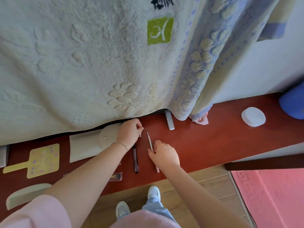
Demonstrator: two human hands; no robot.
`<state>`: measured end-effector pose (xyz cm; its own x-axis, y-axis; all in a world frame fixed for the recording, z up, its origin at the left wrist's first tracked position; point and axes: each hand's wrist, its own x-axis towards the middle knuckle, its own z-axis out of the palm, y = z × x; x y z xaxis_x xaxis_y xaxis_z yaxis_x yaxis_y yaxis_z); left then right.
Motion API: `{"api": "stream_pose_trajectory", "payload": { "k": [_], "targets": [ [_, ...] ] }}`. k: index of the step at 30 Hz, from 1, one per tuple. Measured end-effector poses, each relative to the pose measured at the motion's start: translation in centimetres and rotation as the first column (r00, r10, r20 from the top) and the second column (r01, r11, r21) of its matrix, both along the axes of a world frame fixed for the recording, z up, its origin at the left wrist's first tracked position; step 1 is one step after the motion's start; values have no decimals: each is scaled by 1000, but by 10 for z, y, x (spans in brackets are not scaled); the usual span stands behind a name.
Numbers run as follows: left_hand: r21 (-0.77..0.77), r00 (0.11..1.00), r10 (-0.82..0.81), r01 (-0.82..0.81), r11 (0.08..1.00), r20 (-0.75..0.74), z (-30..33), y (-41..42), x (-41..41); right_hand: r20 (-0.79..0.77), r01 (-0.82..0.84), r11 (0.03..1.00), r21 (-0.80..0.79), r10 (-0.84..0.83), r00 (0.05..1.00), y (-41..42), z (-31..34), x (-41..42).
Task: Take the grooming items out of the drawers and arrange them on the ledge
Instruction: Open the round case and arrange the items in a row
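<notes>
Nearest, at the left of the red-brown ledge (205, 145), a pale comb (24, 195) lies flat, with a yellow hand mirror (39, 161) just beyond it. A small clear packet (117, 176) sits near the ledge's front edge, partly under the left forearm. Right of it a dark slim pencil (135, 159) lies pointing away from the person. The right hand (164, 156) has its fingers curled onto a thin metal tool (149, 141) that lies on the ledge, its tip pointing far. Farther back, the left hand (130, 130) pinches a small item at its fingertips, too hidden to identify. A grey pouch (87, 145) lies left of that hand. Well to the right rests a white round pad (253, 116). Towels (82, 63) hang behind.
</notes>
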<state>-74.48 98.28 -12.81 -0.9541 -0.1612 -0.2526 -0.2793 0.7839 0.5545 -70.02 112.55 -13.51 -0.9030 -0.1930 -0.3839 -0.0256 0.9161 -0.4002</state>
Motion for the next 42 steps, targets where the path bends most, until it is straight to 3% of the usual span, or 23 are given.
{"api": "stream_pose_trajectory", "payload": {
  "k": [6, 9, 12, 17, 24, 29, 32, 35, 42],
  "targets": [
    [42, 994, -9, 14, 999, -110, 21, -1, 10, -102, 180, 967, -178, -201, 974, 19, 14, 12],
    [-6, 970, -113, 114, 993, -216, 31, -4, 19, -204, 257, 940, -223, -303, 931, 41, 22, 27],
    [-96, 902, -260, 241, 966, -346, 38, -4, 31, -242, 349, 906, -240, -404, 882, 63, 32, 48],
    [-201, 713, -480, 444, 873, -512, 47, 14, 59, -188, 585, 779, -224, -624, 758, 90, 46, 106],
    [-330, 546, -683, 609, 721, -486, 44, 71, 82, -272, 771, 636, -31, -748, 606, 130, 46, 193],
    [-364, 470, -783, 703, 611, -407, 41, 116, 89, -304, 815, 577, 44, -769, 562, 167, 50, 226],
    [-361, 459, -798, 721, 591, -391, 35, 148, 83, -322, 828, 560, 30, -779, 538, 194, 53, 230],
    [-376, 451, -810, 725, 578, -375, 33, 179, 74, -342, 803, 593, 51, -745, 572, 228, 52, 225],
    [-455, 442, -811, 673, 583, -384, 43, 232, 44, -365, 596, 780, 191, -507, 781, 310, 62, 175]
  ]
}}
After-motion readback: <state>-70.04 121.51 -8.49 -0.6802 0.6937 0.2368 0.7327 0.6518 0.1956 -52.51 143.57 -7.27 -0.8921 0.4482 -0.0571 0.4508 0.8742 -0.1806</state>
